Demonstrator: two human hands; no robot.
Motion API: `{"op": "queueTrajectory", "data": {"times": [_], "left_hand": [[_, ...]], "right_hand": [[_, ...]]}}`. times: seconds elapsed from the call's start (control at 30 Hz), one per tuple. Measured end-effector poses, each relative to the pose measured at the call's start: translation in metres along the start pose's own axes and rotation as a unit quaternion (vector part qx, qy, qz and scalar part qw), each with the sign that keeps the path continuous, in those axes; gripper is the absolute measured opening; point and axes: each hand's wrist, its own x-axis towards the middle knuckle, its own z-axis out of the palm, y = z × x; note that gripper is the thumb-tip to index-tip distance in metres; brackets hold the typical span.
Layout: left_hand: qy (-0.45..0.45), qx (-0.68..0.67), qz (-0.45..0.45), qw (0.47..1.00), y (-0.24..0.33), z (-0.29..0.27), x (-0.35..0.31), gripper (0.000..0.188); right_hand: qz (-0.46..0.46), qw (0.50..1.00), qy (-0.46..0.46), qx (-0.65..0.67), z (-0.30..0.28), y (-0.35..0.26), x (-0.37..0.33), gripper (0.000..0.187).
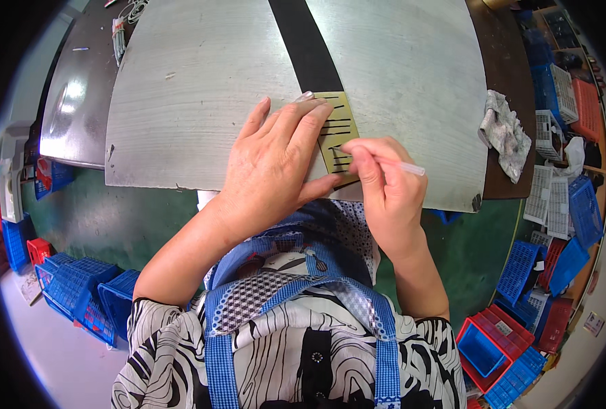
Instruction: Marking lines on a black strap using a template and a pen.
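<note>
A long black strip (306,51) lies on the pale grey board, running away from me. Over its near end sits a yellowish slotted template (346,123), with dark lines showing through its several slots. My left hand (272,150) is open with fingers spread, its fingertips and thumb pressed along the template's left side. In my right hand (388,177) is a slim, pale pen (405,165), pinched between thumb and fingers. The pen's point is over the template's lower slots; whether it touches the strip is hard to make out.
The pale board (200,88) rests on a dark table (78,102). A crumpled grey cloth (506,135) lies at its right edge, and a bundle of white cords (119,37) at the far left. Blue baskets (78,293) and a red crate (497,334) stand on the floor.
</note>
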Motion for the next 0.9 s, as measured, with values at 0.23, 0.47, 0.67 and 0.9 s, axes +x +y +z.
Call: {"op": "queueTrajectory", "data": {"times": [0.23, 0.47, 0.67, 0.9], "left_hand": [[-0.004, -0.003, -0.014, 1.000, 0.003, -0.001, -0.001, 0.089], [-0.015, 0.000, -0.014, 1.000, 0.004, -0.005, -0.001, 0.069], [-0.030, 0.002, 0.008, 1.000, 0.002, -0.005, -0.002, 0.040], [-0.030, 0.017, 0.020, 0.999, 0.003, -0.002, -0.002, 0.036]], "right_hand": [[0.020, 0.998, 0.042, -0.042, -0.001, 0.004, 0.011, 0.013], [0.009, 0.996, 0.047, -0.074, -0.003, 0.006, 0.019, 0.012], [0.013, 1.000, 0.017, -0.017, 0.004, 0.007, 0.021, 0.013], [0.000, 0.999, 0.030, -0.016, 0.012, 0.011, 0.025, 0.012]]}}
